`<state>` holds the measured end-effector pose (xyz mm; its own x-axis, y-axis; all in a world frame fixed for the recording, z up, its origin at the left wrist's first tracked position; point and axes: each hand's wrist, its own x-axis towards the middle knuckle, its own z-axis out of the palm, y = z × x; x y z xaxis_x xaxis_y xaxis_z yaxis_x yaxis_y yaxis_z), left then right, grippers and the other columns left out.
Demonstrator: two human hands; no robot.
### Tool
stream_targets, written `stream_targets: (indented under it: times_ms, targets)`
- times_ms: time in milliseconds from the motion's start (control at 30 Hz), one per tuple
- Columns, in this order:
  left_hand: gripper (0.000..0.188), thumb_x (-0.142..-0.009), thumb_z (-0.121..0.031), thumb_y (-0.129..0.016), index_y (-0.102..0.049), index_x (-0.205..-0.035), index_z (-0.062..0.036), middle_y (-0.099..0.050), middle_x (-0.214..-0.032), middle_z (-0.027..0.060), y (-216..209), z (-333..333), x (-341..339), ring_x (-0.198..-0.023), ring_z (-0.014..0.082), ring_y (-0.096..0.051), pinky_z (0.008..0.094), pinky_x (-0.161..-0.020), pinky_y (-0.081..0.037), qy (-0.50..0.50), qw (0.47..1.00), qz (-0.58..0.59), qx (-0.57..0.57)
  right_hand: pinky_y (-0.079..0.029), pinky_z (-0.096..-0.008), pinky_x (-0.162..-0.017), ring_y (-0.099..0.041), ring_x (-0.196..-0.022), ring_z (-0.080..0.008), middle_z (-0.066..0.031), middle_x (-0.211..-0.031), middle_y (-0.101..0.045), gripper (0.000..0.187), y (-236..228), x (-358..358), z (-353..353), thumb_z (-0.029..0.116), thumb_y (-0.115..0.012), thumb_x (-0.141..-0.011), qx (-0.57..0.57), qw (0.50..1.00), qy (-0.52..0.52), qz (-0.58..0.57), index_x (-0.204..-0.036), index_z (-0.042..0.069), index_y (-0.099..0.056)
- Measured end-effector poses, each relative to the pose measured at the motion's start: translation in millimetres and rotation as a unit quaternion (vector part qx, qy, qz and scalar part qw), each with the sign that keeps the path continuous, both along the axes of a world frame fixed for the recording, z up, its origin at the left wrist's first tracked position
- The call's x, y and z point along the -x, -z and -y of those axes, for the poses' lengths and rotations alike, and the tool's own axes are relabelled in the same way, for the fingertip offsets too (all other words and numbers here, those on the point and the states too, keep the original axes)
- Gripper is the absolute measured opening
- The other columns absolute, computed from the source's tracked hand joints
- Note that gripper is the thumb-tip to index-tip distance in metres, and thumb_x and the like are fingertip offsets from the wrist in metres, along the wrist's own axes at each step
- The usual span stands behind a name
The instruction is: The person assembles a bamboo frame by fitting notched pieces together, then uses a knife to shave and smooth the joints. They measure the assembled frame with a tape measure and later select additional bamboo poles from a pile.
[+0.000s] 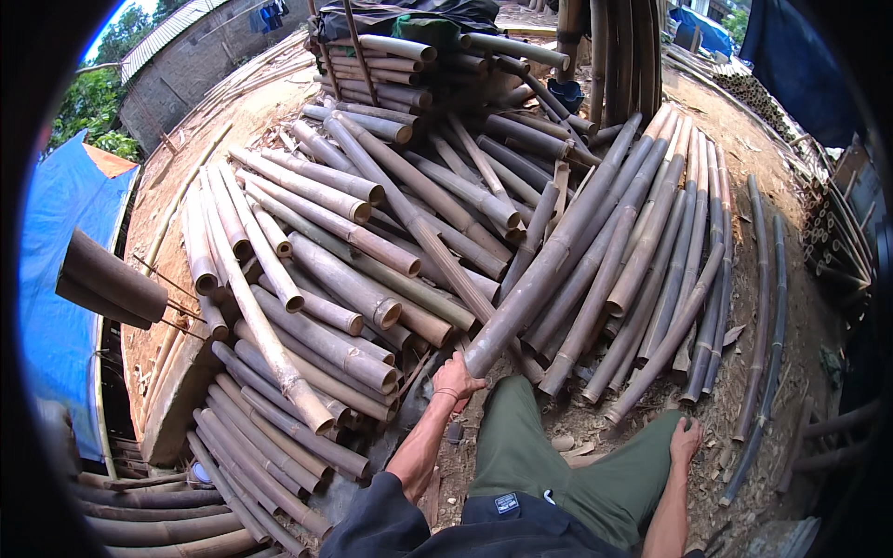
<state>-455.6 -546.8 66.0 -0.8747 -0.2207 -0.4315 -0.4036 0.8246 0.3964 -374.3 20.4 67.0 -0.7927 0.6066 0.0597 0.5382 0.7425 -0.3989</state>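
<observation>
My left hand (456,379) is closed on the near end of a long, thick grey-brown bamboo pole (549,256). That pole slants up and away to the right across other poles, its far end near the upright trunks. My right hand (686,437) rests on my right knee, holding nothing, with its fingers lying over the green trouser cloth. Just beyond that knee end several bamboo poles (665,288), lying side by side. To the left of my left hand is a large heap of cut bamboo poles (344,279), their open ends mostly pointing toward me.
Two thin dark poles (765,325) lie on the dirt at the right. More bamboo is stacked at the back (386,70) beneath dark sheeting. A blue tarp (74,270) stands at far left, with a brown bamboo piece (112,279) before it. Cut poles (260,446) fill the lower left.
</observation>
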Motion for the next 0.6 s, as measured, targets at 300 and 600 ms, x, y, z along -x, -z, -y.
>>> stream_targets:
  times_ms: [300, 600]
  targets:
    - [0.096, -0.059, -0.039, -0.081, -0.037, -0.138, -0.0060, -0.053, -0.114, 0.0243, -80, -37, -33, -0.106, 0.0419, -0.054, 0.0481, -0.094, -0.045, 0.066, 0.990, -0.126, -0.001, -0.033, -0.0521, -0.107, -0.034, -0.131, -0.0402, -0.0176, -0.139, -0.039, 0.057, 1, 26, 106, 0.027, -0.066, -0.080, -0.034, 0.983, -0.085, 0.161, -0.131, 0.008, -0.050]
    - [0.095, -0.060, -0.036, -0.080, -0.037, -0.136, 0.0007, -0.049, -0.117, 0.0278, -12, -54, -30, -0.111, 0.0454, -0.047, 0.0493, -0.098, -0.041, 0.047, 0.990, -0.056, -0.118, -0.032, -0.0535, -0.106, -0.036, -0.129, -0.0412, -0.0194, -0.137, -0.040, 0.054, -1, 49, 108, 0.027, -0.066, -0.078, -0.030, 0.976, -0.056, 0.206, -0.127, 0.009, -0.051]
